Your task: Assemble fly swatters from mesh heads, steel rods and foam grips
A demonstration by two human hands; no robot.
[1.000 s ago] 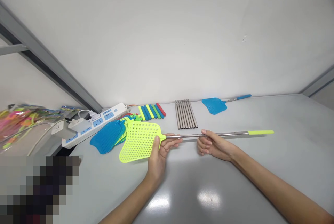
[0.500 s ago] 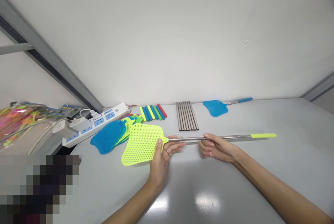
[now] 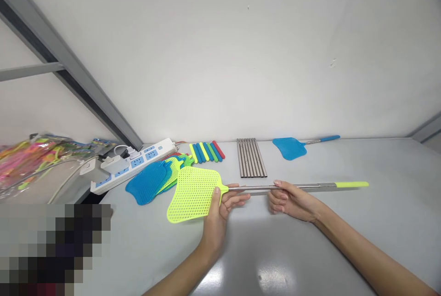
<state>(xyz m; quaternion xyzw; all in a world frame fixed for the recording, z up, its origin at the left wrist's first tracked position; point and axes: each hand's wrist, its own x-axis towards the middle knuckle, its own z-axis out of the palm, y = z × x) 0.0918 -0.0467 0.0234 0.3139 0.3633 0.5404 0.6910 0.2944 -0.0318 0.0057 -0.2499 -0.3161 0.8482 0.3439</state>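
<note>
Both hands hold a yellow fly swatter level above the grey table, its steel telescopic rod drawn out long. My left hand supports it where the perforated head meets the rod, thumb on the head and fingers behind. My right hand pinches the rod near its middle between thumb and curled fingers. Farther right, the yellow grip forms the rod's end. Behind the held swatter lie a row of steel rods and a row of coloured grips.
Loose swatter heads, blue, yellow and green, are piled at the left. Beside them lies a white power strip with plugs and cables. A blue fly swatter lies near the wall. Bagged colourful items sit at far left.
The whole scene has shifted slightly right and down in view. Both hands keep the same hold on the yellow fly swatter; nothing was let go or picked up.
</note>
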